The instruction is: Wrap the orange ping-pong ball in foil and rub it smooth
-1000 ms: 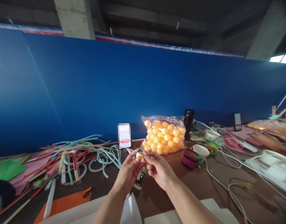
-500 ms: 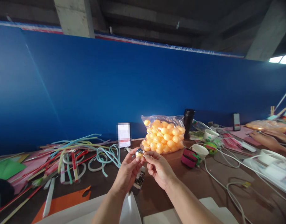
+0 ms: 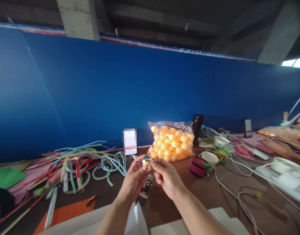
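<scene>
A shiny silver ball, its lower part reflecting yellow, is held up between my two hands above the table. My left hand is closed round its left side with thumb and fingers. From the right, my right hand pinches with thumb and forefinger against the ball's edge; whether something small is also between those fingertips I cannot make out. Below and between the hands stands a small box of shiny dark and silver pieces, partly covered by the left hand. Just behind is a clear bag of orange balls.
Tangled tubes and sticks lie at left by orange paper. A phone leans on the blue partition. Rightward are a black flask, a paper cup, a small pink pouch, white cables and another person's hand.
</scene>
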Demonstrator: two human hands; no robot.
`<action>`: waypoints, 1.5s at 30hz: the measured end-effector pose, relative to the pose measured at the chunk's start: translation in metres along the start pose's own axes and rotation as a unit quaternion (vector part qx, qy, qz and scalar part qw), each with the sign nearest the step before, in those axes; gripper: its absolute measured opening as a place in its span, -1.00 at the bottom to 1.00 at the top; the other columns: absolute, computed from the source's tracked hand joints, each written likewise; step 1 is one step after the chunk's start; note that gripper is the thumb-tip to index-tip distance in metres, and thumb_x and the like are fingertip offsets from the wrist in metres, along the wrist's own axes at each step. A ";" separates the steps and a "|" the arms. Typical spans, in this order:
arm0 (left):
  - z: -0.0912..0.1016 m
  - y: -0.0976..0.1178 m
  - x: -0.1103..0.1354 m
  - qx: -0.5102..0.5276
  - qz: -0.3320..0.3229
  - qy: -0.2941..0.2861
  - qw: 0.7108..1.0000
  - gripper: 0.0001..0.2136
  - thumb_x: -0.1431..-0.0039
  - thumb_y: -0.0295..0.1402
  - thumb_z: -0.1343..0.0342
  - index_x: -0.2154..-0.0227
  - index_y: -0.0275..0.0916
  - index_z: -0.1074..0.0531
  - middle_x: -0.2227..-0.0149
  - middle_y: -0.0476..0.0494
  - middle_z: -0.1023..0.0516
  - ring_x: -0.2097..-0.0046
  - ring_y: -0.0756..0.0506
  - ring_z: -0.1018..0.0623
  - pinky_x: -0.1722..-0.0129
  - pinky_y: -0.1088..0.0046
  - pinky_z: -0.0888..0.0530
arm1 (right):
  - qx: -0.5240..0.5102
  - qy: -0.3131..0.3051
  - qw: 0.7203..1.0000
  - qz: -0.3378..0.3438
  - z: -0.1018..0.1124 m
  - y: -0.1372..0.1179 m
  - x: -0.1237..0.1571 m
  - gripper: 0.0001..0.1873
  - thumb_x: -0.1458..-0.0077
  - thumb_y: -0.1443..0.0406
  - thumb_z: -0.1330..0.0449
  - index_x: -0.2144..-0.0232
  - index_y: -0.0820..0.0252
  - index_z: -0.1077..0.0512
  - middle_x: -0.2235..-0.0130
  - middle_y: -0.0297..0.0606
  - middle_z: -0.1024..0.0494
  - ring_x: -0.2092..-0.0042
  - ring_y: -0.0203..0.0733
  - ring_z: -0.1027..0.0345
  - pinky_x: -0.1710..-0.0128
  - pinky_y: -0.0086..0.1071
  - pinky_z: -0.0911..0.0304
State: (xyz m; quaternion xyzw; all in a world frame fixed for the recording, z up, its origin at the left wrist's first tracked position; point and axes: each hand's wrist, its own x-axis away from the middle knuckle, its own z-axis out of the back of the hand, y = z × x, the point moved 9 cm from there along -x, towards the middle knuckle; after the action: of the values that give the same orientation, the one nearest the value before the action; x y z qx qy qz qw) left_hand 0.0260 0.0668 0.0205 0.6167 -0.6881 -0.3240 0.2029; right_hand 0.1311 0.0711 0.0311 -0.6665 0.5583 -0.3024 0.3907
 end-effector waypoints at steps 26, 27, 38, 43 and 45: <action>0.002 -0.002 -0.001 0.031 -0.006 -0.006 0.999 -0.64 -0.08 -0.52 -0.22 0.05 -0.17 -0.39 0.21 -0.07 -0.57 0.22 0.05 -0.57 0.13 0.54 -0.47 | 0.069 -0.001 0.996 0.056 -0.005 -0.008 0.004 -0.80 -0.03 0.22 -0.35 0.42 0.27 -0.50 0.44 -0.31 -0.56 0.65 -0.53 -0.06 0.71 -0.61 0.05; 0.003 -0.002 -0.001 0.038 -0.005 -0.003 0.999 -0.64 -0.08 -0.53 -0.22 0.05 -0.18 -0.40 0.20 -0.08 -0.57 0.22 0.04 -0.57 0.12 0.54 -0.47 | 0.075 0.001 0.995 0.060 -0.006 -0.009 0.005 -0.79 -0.03 0.22 -0.34 0.42 0.27 -0.49 0.44 -0.30 -0.56 0.66 -0.53 -0.06 0.71 -0.61 0.05; 0.010 -0.001 -0.002 0.158 -0.007 0.002 0.987 -0.83 -0.18 -0.52 -0.11 0.17 -0.26 -0.47 0.19 -0.12 -0.60 0.21 0.01 -0.59 0.17 0.56 -0.52 | 0.146 -0.004 0.983 0.107 -0.020 -0.014 0.017 -0.81 -0.07 0.21 -0.32 0.40 0.24 -0.46 0.46 -0.33 -0.57 0.66 -0.51 -0.15 0.71 -0.63 -0.04; 0.010 -0.002 -0.002 0.159 0.000 -0.004 0.987 -0.85 -0.19 -0.52 -0.09 0.20 -0.28 -0.47 0.24 -0.11 -0.59 0.26 0.04 -0.58 0.19 0.58 -0.52 | 0.161 -0.007 0.980 0.117 -0.021 -0.016 0.018 -0.81 -0.09 0.21 -0.30 0.38 0.23 -0.46 0.45 -0.33 -0.57 0.66 -0.51 -0.16 0.70 -0.64 -0.05; 0.007 -0.002 -0.002 0.156 0.002 -0.013 0.988 -0.83 -0.18 -0.53 -0.11 0.17 -0.28 -0.47 0.26 -0.10 -0.58 0.29 0.06 -0.56 0.21 0.58 -0.52 | 0.163 -0.007 0.979 0.119 -0.021 -0.016 0.019 -0.82 -0.10 0.21 -0.30 0.38 0.22 -0.46 0.43 -0.33 -0.57 0.65 -0.51 -0.17 0.70 -0.63 -0.04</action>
State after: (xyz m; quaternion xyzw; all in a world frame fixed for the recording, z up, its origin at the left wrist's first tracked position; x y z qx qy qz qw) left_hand 0.0229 0.0698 0.0146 0.6353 -0.7339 -0.2202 0.0962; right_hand 0.1252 0.0494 0.0551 -0.5250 0.5735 -0.3363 0.5314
